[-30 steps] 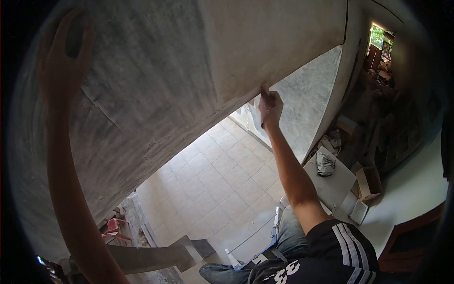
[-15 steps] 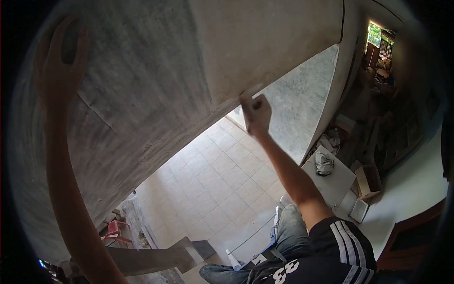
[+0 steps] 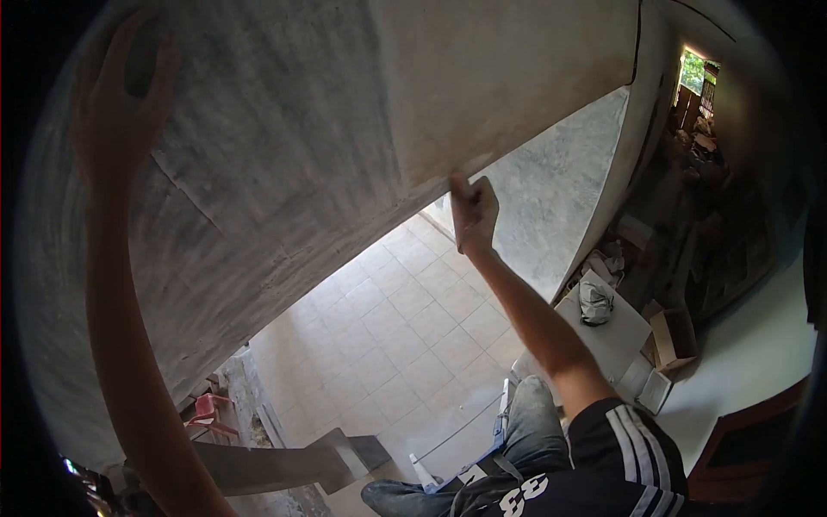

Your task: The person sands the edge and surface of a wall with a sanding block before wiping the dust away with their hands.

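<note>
Plaster (image 3: 293, 129), grey and streaked, slopes across the upper left of my view; its lower edge runs on a diagonal, and its surface turns browner toward the right-hand end. Left hand (image 3: 116, 133): raised at the plaster's far left, well above the lower edge; fingers (image 3: 118, 47) spread and curved about a dark gap. Too dim there; I cannot tell whether they hold anything. Right hand (image 3: 479, 220): at the lower edge, near where streaked grey meets brown; fingers (image 3: 458, 188) curled in toward the palm, slightly blurred. Anything gripped: cannot tell.

Below the edge: pale tile floor (image 3: 388, 319). Beyond my right hand: lighter wall (image 3: 560, 164). Right of my forearm, a white bench (image 3: 624, 340) carries a bag (image 3: 594, 303) near its far edge; a box (image 3: 674, 336) sits just beside the bench's right edge. Red chair (image 3: 208, 405): lower left.
</note>
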`<state>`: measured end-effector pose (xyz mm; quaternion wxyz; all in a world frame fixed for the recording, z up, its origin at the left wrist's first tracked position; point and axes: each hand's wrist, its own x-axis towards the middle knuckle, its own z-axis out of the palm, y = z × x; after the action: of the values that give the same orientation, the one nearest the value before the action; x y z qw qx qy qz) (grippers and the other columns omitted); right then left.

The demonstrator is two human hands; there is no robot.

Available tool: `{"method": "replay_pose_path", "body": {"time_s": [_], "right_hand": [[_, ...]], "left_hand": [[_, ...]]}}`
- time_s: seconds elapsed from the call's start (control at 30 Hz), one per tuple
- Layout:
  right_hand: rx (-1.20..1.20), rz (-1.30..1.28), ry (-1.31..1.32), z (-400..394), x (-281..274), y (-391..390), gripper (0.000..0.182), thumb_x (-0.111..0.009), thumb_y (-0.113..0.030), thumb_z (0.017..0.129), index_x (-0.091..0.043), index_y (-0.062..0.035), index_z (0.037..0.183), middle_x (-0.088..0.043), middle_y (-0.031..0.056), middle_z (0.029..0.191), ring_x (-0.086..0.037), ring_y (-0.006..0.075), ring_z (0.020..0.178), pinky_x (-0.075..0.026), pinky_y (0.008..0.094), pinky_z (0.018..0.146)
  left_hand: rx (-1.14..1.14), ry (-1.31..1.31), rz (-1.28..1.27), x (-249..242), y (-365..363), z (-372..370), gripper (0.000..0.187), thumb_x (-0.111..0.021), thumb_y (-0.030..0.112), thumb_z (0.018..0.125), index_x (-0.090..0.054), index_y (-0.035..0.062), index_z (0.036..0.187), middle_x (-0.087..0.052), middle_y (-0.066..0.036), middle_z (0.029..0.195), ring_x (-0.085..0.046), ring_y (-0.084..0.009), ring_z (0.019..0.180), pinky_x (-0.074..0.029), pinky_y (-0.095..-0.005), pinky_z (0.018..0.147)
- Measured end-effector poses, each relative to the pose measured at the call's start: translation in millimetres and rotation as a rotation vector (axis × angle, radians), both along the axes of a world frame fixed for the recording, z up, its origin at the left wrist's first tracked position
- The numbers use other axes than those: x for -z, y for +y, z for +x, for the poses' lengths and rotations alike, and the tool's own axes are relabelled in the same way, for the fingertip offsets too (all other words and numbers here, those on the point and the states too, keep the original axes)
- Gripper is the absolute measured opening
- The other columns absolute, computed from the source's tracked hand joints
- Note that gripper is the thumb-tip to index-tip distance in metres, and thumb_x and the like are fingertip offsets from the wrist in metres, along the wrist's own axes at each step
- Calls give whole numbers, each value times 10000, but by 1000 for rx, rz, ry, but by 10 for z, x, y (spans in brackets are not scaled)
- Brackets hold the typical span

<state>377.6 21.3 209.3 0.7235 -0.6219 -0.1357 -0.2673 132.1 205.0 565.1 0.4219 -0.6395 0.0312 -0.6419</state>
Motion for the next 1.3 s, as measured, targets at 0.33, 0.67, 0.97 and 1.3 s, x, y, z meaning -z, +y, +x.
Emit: {"method": "replay_pose_path", "body": {"time_s": [0.33, 0.67, 0.97, 1.3], "right_hand": [[-69, -55, -49, 15, -169, -206, 455, -702, -298, 890, -423, -80, 605, -381, -47, 578, -337, 65, 567, -305, 263, 499], [-104, -179, -79, 143, -159, -327, 447, -758, -289, 837, -412, -86, 641, -368, -36, 580, -364, 61, 558, -314, 256, 480], [-8, -37, -115, 112, -128, -215, 453, -703, -292, 887, -403, -77, 625, -376, -31, 586, -368, 85, 600, -344, 276, 534], [-8, -75, -54, 87, -217, -261, 493, -718, -322, 879, -394, -57, 619, -376, -34, 580, -328, 83, 581, -329, 282, 505]], "left_hand": [[-32, 87, 53, -93, 141, -55, 393, -646, 333, 899, -610, 133, 1236, -621, -107, 1229, -601, -310, 1110, -475, -397, 951], [-18, 81, 1, -80, 273, -24, 433, -630, 359, 907, -585, 150, 1284, -599, -97, 1284, -587, -286, 1156, -474, -374, 957], [-19, -5, 16, -68, 343, 26, 427, -608, 379, 917, -589, 163, 1285, -617, -101, 1262, -599, -281, 1141, -483, -380, 938], [-14, 89, 26, -31, 194, -22, 406, -614, 358, 867, -572, 149, 1212, -563, -103, 1196, -559, -303, 1082, -449, -402, 912]]}}
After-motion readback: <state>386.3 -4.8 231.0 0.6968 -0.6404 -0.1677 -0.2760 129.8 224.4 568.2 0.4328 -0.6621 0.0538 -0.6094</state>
